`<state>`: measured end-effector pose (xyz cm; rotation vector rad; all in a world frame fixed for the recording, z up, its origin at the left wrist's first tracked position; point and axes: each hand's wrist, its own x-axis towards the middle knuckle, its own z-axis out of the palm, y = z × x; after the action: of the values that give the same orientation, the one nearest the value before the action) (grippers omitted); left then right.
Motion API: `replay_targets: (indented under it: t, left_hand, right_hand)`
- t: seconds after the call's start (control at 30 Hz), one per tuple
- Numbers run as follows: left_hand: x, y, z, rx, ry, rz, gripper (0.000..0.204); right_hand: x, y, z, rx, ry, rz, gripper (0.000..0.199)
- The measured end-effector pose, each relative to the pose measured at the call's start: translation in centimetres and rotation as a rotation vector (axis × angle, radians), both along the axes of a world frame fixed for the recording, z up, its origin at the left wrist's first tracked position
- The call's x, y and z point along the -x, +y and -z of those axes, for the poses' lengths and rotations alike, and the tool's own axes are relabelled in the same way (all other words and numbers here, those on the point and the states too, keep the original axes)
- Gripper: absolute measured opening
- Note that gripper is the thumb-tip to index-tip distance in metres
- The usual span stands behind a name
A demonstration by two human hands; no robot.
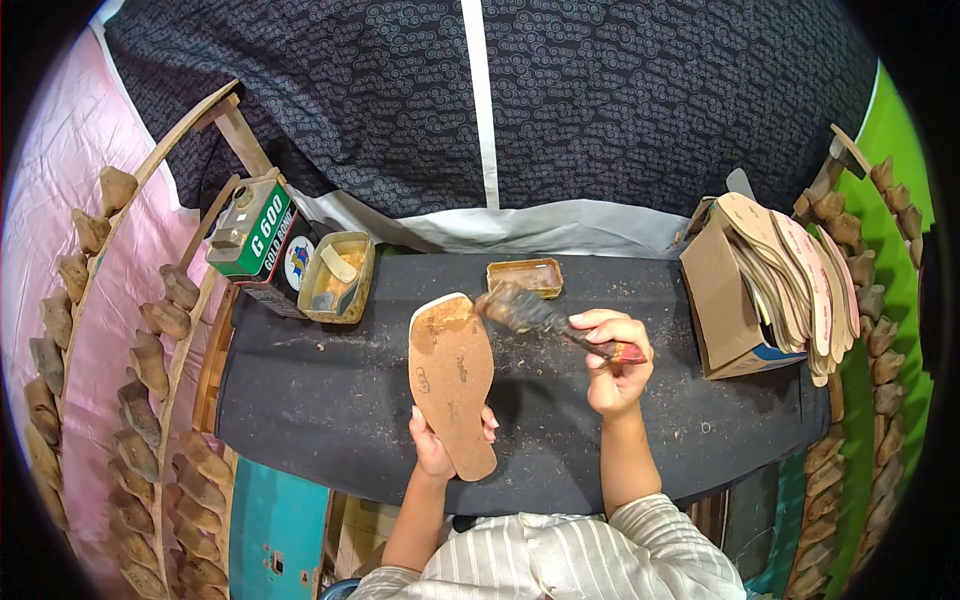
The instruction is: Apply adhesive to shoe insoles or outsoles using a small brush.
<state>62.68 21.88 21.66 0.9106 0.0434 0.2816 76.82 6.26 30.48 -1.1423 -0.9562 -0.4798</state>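
Observation:
My left hand [431, 448] grips a brown shoe insole [452, 380] by its narrow part, thumb on top and fingertips showing at the far edge. The insole's broad end points away from me and bears a darker, wet-looking patch. In my right hand [619, 368], fingers are wrapped round the red handle of a brush [540, 316]. Dark, caked and slightly blurred, its bristle end hangs beside the upper right edge of the insole; whether they touch I cannot tell. Just behind the brush sits a shallow yellowish tray [526, 277] with brown residue inside.
A green and black metal can [262, 240] and an open tin [345, 300] with small tools stand at the left. On the right, a cardboard box [728, 305] is packed with upright insoles [800, 280]. Racks of wooden shoe lasts [140, 410] flank the dark-covered table [330, 420].

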Motion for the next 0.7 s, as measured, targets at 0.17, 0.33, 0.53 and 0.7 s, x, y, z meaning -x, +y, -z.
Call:
replay_targets:
  t: [0.17, 0.33, 0.53, 0.7]
  left_hand:
    - [0.0, -0.1, -0.1, -0.003, 0.033, -0.018, 0.088]
    - [0.0, 0.5, 0.7, 0.046, -0.072, 0.046, 0.085]
    - [0.0, 0.2, 0.0, 0.033, -0.059, 0.002, 0.085]
    - [-0.1, 0.5, 0.0, 0.019, -0.072, -0.034, 0.084]
  right_hand:
    - [0.6, 0.3, -0.2, 0.004, -0.056, -0.035, 0.013]
    - [0.5, -0.2, -0.4, 0.122, -0.097, -0.061, 0.019]
    - [0.7, 0.0, 0.2, -0.018, 0.022, -0.005, 0.021]
    - [1.6, 0.9, -1.0, 0.173, -0.298, 0.034, 0.03]
